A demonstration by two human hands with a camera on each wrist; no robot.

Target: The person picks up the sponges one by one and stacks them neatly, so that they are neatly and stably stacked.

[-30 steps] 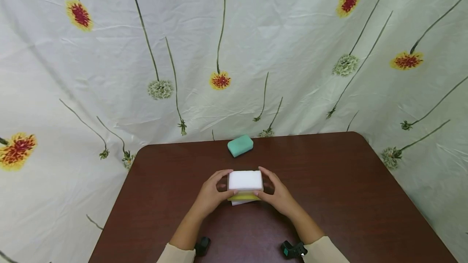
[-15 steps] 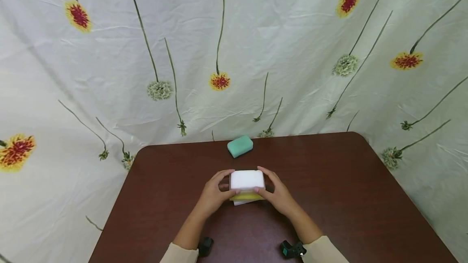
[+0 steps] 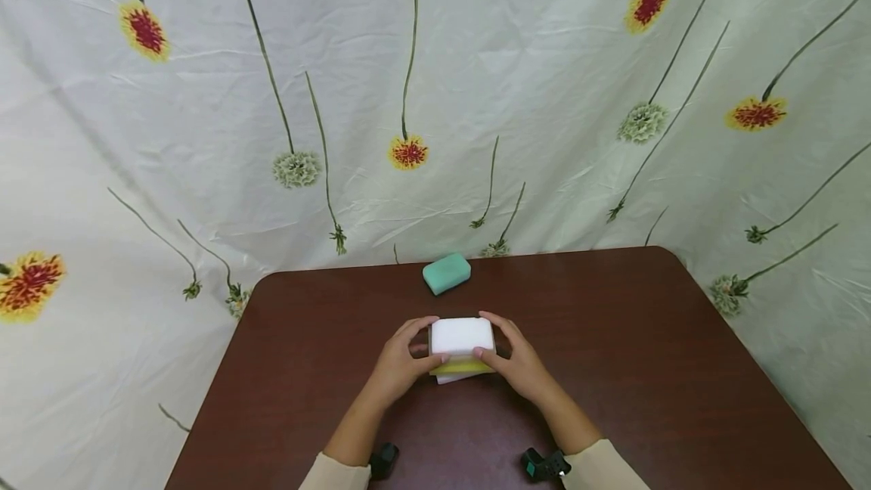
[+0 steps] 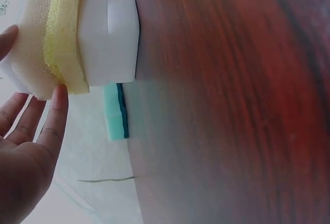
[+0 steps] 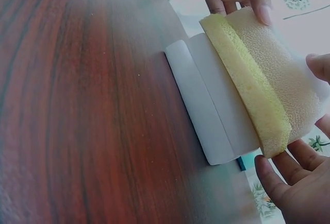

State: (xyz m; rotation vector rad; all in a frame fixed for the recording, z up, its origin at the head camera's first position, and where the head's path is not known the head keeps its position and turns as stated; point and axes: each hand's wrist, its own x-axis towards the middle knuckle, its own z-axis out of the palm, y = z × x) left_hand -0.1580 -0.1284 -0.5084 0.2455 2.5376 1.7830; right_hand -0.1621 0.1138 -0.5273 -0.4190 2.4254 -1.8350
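Note:
A stack of sponges stands on the table in front of me. Two white blocks (image 5: 198,100) form its bottom, then a yellow sponge (image 5: 252,90), a cream sponge (image 5: 273,64) and a white sponge (image 3: 462,335) on top. My left hand (image 3: 395,365) grips the left end of the upper layers, thumb on the near side and fingers beyond. On the right end my right hand (image 3: 520,361) holds them likewise. In the wrist views, fingertips of both hands touch the yellow and cream layers. The stack's far side is hidden in the head view.
Behind the stack, near the table's back edge, lies a teal sponge (image 3: 446,274) with a darker underside. The brown table (image 3: 612,369) has rounded back corners. A flower-patterned white cloth (image 3: 565,97) hangs around the table. Each wrist carries a dark strapped device.
Both hands keep their grip while the upper part of the stack shifts slightly to the right. The teal sponge stays where it was.

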